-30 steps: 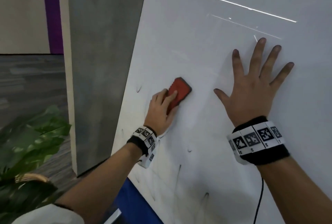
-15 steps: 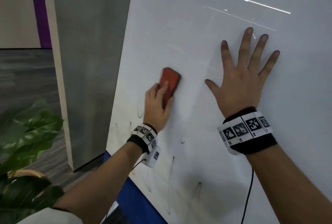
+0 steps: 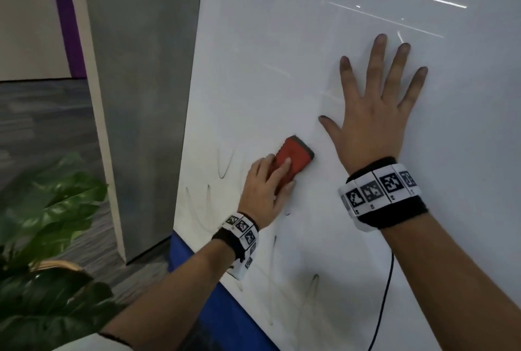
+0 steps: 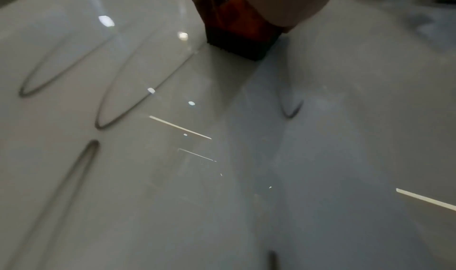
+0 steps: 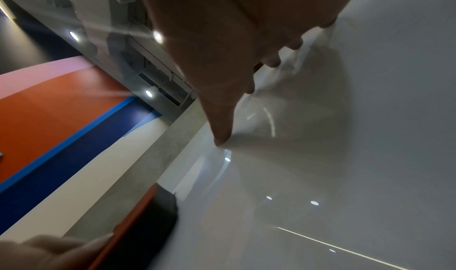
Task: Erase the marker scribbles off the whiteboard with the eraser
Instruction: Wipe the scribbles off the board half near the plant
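A white whiteboard point(image 3: 282, 54) stands upright in front of me. My left hand point(image 3: 266, 188) grips a red eraser point(image 3: 293, 160) with a dark felt base and holds it flat against the board's lower left part. The eraser point(image 4: 237, 26) shows at the top of the left wrist view, and the eraser point(image 5: 145, 223) at the bottom left of the right wrist view. My right hand point(image 3: 375, 114) lies flat on the board with fingers spread, just right of the eraser. Thin dark marker loops point(image 3: 224, 164) remain left of and below the eraser; more marker loops point(image 4: 61, 63) show in the left wrist view.
A grey pillar point(image 3: 141, 97) stands left of the board. A green leafy plant point(image 3: 48, 224) fills the lower left. A blue panel point(image 3: 214, 294) runs under the board's lower edge. A black cable point(image 3: 386, 294) hangs from my right wrist.
My left hand has swept the eraser left and back right along the board's lower left area. The right hand has stayed flat on the board. The view has shifted slightly.
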Motion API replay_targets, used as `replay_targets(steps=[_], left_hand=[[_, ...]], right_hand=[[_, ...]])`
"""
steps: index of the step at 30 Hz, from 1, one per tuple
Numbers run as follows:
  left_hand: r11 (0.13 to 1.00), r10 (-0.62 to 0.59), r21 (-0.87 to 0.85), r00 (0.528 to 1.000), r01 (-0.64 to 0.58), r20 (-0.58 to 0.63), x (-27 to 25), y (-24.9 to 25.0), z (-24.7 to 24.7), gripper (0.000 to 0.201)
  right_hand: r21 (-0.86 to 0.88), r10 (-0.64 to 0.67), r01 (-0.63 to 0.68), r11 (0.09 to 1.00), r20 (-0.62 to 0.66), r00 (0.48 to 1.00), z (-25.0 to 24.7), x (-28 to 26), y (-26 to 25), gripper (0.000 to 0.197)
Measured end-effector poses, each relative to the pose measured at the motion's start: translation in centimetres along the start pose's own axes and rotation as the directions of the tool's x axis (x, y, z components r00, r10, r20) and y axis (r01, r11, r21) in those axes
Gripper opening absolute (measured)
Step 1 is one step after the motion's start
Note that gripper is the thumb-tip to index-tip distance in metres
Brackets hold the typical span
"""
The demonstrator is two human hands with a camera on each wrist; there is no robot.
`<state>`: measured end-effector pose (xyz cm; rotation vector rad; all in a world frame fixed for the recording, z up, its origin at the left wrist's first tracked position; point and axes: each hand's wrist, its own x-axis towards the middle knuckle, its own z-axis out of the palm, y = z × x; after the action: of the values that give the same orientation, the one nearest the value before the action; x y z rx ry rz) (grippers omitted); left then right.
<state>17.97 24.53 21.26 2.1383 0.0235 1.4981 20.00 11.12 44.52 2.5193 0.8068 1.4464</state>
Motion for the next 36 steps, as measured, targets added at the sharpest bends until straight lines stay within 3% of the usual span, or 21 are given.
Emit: replay_targets(steps=[2, 4, 5, 6, 8, 9, 10, 13, 14, 15, 16, 17, 19, 20, 22, 24, 28, 30, 32, 33, 36], left_hand=[[1.0, -0.026, 0.002, 1.0, 0.026, -0.004, 0.8, -1.8, -0.5, 0.049], [0.936, -0.352, -0.022, 0.933, 0.352, -0.08, 2.1, -5.0, -1.0, 0.053], [0.835, -0.55, -0.066, 0.827, 0.546, -0.118, 2.8, -6.8, -1.5, 0.054], [0.689, -0.725, -0.123, 0.677, 0.714, -0.129, 3.4, -8.2, -2.0, 0.055], [0.403, -0.915, -0.163, 0.395, 0.901, -0.079, 4.1, -8.8, -2.6, 0.056], [0.364, -0.932, -0.145, 0.359, 0.92, -0.059, 4.2, -8.2, -2.6, 0.056], [0.405, -0.914, -0.136, 0.402, 0.904, -0.051, 4.3, -7.0, -2.5, 0.056], [0.741, -0.669, -0.108, 0.742, 0.663, -0.037, 2.4, -2.2, -1.2, 0.057], [0.81, -0.583, -0.084, 0.812, 0.58, -0.011, 1.2, -1.4, -0.9, 0.057], [0.833, -0.551, -0.064, 0.834, 0.55, -0.01, 0.4, -1.8, -0.8, 0.057], [0.809, -0.587, -0.061, 0.809, 0.585, -0.022, -0.2, -3.1, -0.8, 0.056], [0.728, -0.685, -0.069, 0.728, 0.682, -0.031, -0.7, -4.9, -1.0, 0.056], [0.463, -0.885, -0.099, 0.465, 0.881, -0.007, -1.5, -8.1, -1.8, 0.053], [0.368, -0.928, -0.095, 0.372, 0.925, 0.032, -1.9, -8.8, -2.2, 0.052], [0.349, -0.935, -0.042, 0.351, 0.936, 0.059, -2.1, -7.8, -2.1, 0.051], [0.462, -0.886, -0.039, 0.463, 0.886, 0.022, -1.9, -5.1, -1.7, 0.052], [0.86, -0.506, -0.05, 0.861, 0.508, 0.046, -2.7, 1.6, -0.9, 0.051], [0.917, -0.395, -0.041, 0.918, 0.397, 0.042, -3.1, 2.4, -0.8, 0.05], [0.868, -0.494, -0.061, 0.87, 0.493, 0.002, -2.7, 0.6, -1.0, 0.051], [0.797, -0.601, -0.078, 0.799, 0.599, -0.008, -2.2, -1.0, -1.2, 0.052], [0.476, -0.878, -0.128, 0.478, 0.87, -0.014, -0.1, -5.8, -2.4, 0.051]], right_hand=[[0.01, -0.009, 0.009, 1.0, 0.003, 1.0, 0.1, 0.0, 0.2, 0.093], [0.002, -0.006, 0.006, 1.0, 0.008, 1.0, 0.1, 0.0, 0.3, 0.093], [-0.004, -0.002, 0.002, 1.0, 0.006, 1.0, 0.1, 0.0, 0.2, 0.093], [-0.009, 0.002, -0.002, 1.0, 0.004, 1.0, 0.1, 0.0, 0.1, 0.093], [-0.018, 0.001, -0.001, 1.0, -0.002, 1.0, 0.1, -0.1, -0.2, 0.093], [-0.02, -0.001, 0.001, 1.0, -0.004, 1.0, 0.1, 0.0, -0.2, 0.093], [-0.022, -0.002, 0.002, 1.0, -0.007, 1.0, 0.2, 0.0, -0.3, 0.093], [-0.025, -0.004, 0.004, 1.0, -0.013, 1.0, 0.2, -0.1, -0.3, 0.092], [-0.019, -0.006, 0.006, 1.0, -0.011, 1.0, 0.2, -0.2, -0.2, 0.092], [-0.016, -0.011, 0.011, 1.0, -0.007, 1.0, 0.1, -0.2, -0.1, 0.092], [-0.015, -0.02, 0.02, 1.0, 0.0, 1.0, 0.1, -0.4, 0.2, 0.093], [-0.016, -0.033, 0.033, 0.999, 0.007, 0.999, 0.0, -0.5, 0.5, 0.093], [-0.014, -0.074, 0.074, 0.997, 0.012, 0.997, 0.0, -1.1, 1.3, 0.092], [-0.01, -0.096, 0.096, 0.995, 0.017, 0.995, 0.1, -1.4, 1.6, 0.091], [0.006, -0.126, 0.126, 0.992, 0.024, 0.992, 0.2, -2.1, 2.1, 0.089], [0.013, -0.14, 0.139, 0.99, 0.026, 0.99, 0.2, -2.4, 2.4, 0.088], [0.024, -0.155, 0.154, 0.988, 0.035, 0.987, 0.0, -2.5, 2.5, 0.088], [0.029, -0.171, 0.17, 0.985, 0.039, 0.985, -0.2, -2.7, 2.6, 0.087], [0.055, -0.197, 0.194, 0.98, 0.054, 0.979, -0.5, -3.4, 3.1, 0.085], [0.07, -0.209, 0.204, 0.976, 0.067, 0.976, -0.6, -4.0, 3.5, 0.083], [0.093, -0.243, 0.233, 0.968, 0.113, 0.963, -0.5, -7.1, 5.3, 0.081]])
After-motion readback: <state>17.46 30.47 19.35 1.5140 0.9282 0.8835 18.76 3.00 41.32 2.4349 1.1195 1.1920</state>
